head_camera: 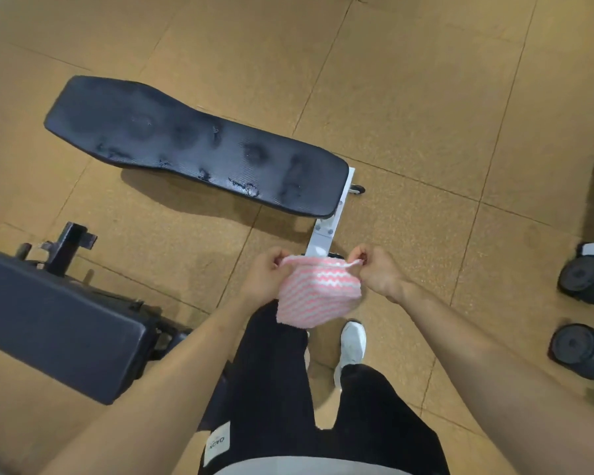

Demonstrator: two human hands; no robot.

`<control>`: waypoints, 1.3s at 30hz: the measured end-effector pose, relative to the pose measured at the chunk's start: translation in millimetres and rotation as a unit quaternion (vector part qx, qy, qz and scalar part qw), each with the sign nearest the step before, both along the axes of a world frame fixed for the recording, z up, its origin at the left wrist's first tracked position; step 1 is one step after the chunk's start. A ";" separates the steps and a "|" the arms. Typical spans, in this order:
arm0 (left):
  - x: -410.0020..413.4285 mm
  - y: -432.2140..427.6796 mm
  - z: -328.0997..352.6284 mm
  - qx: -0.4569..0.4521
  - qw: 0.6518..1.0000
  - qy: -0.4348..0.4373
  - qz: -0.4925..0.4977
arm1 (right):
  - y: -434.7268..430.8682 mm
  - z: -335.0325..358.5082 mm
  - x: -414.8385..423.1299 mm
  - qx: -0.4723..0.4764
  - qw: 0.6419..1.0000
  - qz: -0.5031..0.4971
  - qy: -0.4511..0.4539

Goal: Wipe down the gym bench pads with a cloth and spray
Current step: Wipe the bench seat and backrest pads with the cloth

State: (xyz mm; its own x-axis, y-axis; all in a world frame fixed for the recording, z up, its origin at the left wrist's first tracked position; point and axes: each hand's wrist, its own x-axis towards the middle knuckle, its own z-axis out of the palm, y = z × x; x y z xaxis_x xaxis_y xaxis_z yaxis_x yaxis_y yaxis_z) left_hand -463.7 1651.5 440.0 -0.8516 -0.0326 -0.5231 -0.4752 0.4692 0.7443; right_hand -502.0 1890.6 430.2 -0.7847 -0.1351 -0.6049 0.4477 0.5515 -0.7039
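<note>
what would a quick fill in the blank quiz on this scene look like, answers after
1. The left hand and right hand pinch a cloth striped white and ____.
2. The pad ahead, spotted with spray, sits on a ____ frame.
3. Two dumbbells lie on the floor at the person's ____.
Missing words: pink; white; right.

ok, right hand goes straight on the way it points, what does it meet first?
Past the cloth it pinches, the line from the right hand crosses the white frame, then the near end of the pad. The hand looks higher than both, so it may pass over them; depth is unclear.
</note>
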 end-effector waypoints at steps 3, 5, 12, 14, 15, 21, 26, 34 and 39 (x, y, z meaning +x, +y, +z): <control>-50.5 -20.6 -19.1 0.006 1.000 0.008 0.008 | -17.4 -22.2 -37.3 -0.030 0.998 -0.039 -0.031; -89.6 -39.2 -38.8 0.005 1.000 0.011 -0.003 | -32.6 -39.5 -64.4 -0.057 0.994 -0.070 -0.054; -214.1 -99.2 -144.9 -0.038 0.995 -0.063 -0.067 | -97.4 -121.5 -142.3 -0.004 0.982 -0.169 -0.082; -239.5 -110.3 -169.8 -0.064 0.990 -0.080 -0.100 | -117.2 -147.1 -159.4 0.029 0.979 -0.187 -0.079; -250.1 -115.2 -181.9 -0.075 0.987 -0.085 -0.115 | -126.0 -159.1 -167.0 0.049 0.977 -0.195 -0.073; -311.3 -116.8 -250.8 -0.127 0.975 -0.070 -0.170 | -143.8 -236.3 -218.7 0.133 0.958 -0.248 -0.054; -362.6 -91.1 -292.0 -0.120 0.979 -0.011 -0.165 | -130.1 -282.9 -261.0 0.172 0.926 -0.336 -0.006; -345.5 -96.2 -319.6 -0.211 0.953 0.140 -0.165 | -141.2 -310.7 -252.0 0.187 0.940 -0.225 0.178; -275.7 -132.7 -316.8 -0.361 0.888 0.126 -0.255 | -171.8 -329.1 -240.4 0.300 0.924 0.122 0.202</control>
